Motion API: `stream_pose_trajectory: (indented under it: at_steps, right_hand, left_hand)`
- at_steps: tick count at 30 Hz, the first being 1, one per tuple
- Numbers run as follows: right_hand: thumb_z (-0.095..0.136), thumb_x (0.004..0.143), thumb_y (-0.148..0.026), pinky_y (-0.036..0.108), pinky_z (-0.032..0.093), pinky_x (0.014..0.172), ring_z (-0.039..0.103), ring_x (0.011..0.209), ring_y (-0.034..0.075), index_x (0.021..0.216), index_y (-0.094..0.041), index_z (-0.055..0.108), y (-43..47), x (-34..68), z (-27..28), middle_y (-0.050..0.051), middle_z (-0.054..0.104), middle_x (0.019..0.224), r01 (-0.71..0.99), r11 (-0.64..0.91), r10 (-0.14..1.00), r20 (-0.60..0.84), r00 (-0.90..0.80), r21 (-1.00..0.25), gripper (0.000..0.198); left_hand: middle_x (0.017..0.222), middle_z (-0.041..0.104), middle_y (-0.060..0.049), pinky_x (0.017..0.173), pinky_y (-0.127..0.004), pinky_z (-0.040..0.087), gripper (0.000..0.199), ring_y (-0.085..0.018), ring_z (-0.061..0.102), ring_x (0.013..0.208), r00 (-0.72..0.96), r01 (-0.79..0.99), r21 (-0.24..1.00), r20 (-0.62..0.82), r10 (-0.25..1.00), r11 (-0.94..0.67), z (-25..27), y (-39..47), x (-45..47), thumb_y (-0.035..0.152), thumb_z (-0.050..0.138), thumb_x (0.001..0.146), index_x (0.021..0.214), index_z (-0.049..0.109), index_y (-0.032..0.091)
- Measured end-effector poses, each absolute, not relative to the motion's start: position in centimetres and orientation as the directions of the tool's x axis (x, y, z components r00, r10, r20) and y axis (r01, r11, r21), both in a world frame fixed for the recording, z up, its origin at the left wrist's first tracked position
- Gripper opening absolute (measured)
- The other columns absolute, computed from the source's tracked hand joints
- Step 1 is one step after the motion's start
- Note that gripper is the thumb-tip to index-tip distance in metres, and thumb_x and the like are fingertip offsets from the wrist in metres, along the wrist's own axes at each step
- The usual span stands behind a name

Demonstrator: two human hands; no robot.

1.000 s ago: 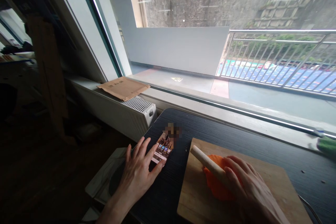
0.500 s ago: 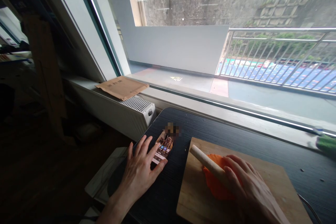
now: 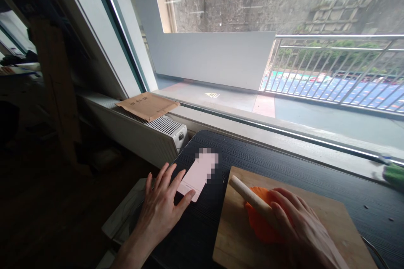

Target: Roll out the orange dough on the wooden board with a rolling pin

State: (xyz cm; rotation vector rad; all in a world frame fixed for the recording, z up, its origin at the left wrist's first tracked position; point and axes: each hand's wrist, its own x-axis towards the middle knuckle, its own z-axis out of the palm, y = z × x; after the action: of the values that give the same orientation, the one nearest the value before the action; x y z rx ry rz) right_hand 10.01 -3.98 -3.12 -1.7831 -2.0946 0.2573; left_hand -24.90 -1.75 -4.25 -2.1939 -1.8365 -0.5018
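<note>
A smartphone (image 3: 193, 178) with a pale pink screen lies on the dark table, its top part blurred by blocks. My left hand (image 3: 162, 206) is spread at its lower left edge, the thumb over the bottom of the screen. On the right, my right hand (image 3: 299, 222) is curled round the near end of a wooden rolling pin (image 3: 251, 195). Under the pin is a flattened sheet of orange dough (image 3: 259, 223), partly covered by that hand. Both rest on a wooden board (image 3: 232, 235).
A black wood-grain table (image 3: 246, 149) stands against the window sill. Beyond its left corner, a brown paper envelope (image 3: 148, 106) lies on a white radiator (image 3: 158, 141). A green item (image 3: 393, 174) sits by the sill at far right. A cable (image 3: 374, 248) runs beside the board.
The phone's screen has switched from a picture with icons to plain pale pink. My left hand has drawn back slightly to the left. My right hand and the rolling pin stay put.
</note>
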Motion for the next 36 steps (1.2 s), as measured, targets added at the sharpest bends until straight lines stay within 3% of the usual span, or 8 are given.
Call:
stream_pose_trajectory:
  at_steps: [23, 32, 36]
  right_hand:
    - [0.032, 0.097, -0.049, 0.038, 0.049, 0.095, 0.056, 0.114, 0.023, 0.119, -0.031, 0.062, -4.3, 9.9, -2.8, 0.002, 0.06, 0.127, 0.909, 0.188, 0.977, 0.161, -0.136, -0.373, 0.042]
    - [0.032, 0.095, -0.05, 0.037, 0.051, 0.091, 0.059, 0.11, 0.022, 0.112, -0.033, 0.065, -4.1, 9.7, -2.3, 0.001, 0.062, 0.123, 0.902, 0.186, 0.978, 0.161, -0.133, -0.389, 0.041]
    - [0.033, 0.095, -0.05, 0.037, 0.051, 0.091, 0.059, 0.108, 0.023, 0.107, -0.032, 0.067, -4.3, 9.6, -1.9, 0.002, 0.063, 0.122, 0.894, 0.199, 0.975, 0.171, -0.141, -0.401, 0.04]
  left_hand:
    - [0.143, 0.049, -0.015, 0.106, -0.066, 0.029, 0.051, -0.035, 0.038, 0.136, 0.195, 0.973, 0.027, 0.424, 0.884, -0.228, -4.5, -2.9, -25.4, 0.052, 0.048, 0.09, 0.129, 0.056, 0.021]
    - [0.134, 0.057, -0.016, 0.108, -0.064, 0.026, 0.072, -0.034, 0.042, 0.132, 0.092, 0.982, 0.121, 0.364, 0.927, -0.145, -5.0, -2.3, -23.6, 0.054, 0.05, 0.087, 0.145, 0.034, 0.015]
    - [0.126, 0.06, -0.019, 0.106, -0.063, 0.027, 0.077, -0.035, 0.049, 0.124, 0.046, 0.989, 0.117, 0.348, 0.936, -0.092, -4.9, -2.0, -22.4, 0.052, 0.056, 0.083, 0.146, 0.031, 0.013]
